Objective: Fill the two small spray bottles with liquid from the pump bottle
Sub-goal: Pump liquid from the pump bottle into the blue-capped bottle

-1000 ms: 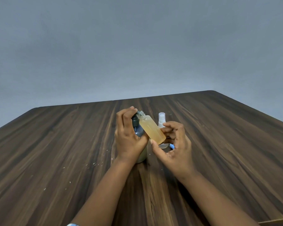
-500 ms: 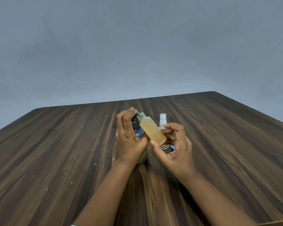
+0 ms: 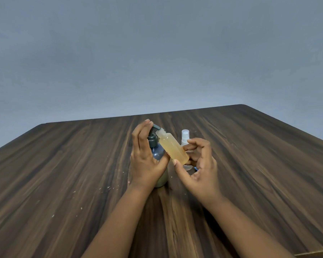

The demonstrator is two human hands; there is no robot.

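A blue-grey pump bottle (image 3: 158, 153) stands on the table's middle. My left hand (image 3: 145, 157) wraps around it, fingers resting on its dark pump head (image 3: 153, 133). My right hand (image 3: 198, 164) holds a small uncapped bottle (image 3: 173, 148) full of amber liquid, tilted with its open neck right under the pump spout. A second small spray bottle (image 3: 185, 138) with a clear cap stands upright behind my right hand, its lower part mostly hidden.
The dark wooden table (image 3: 259, 164) stretches wide on both sides, with small white crumbs (image 3: 108, 187) scattered left of the pump bottle. A small blue thing (image 3: 195, 168) peeks out behind my right hand. A plain grey wall lies beyond the far edge.
The pump head has come up higher and my left fingers have risen with it. My right hand has loosened slightly around the tilted amber bottle, which stays at the spout.
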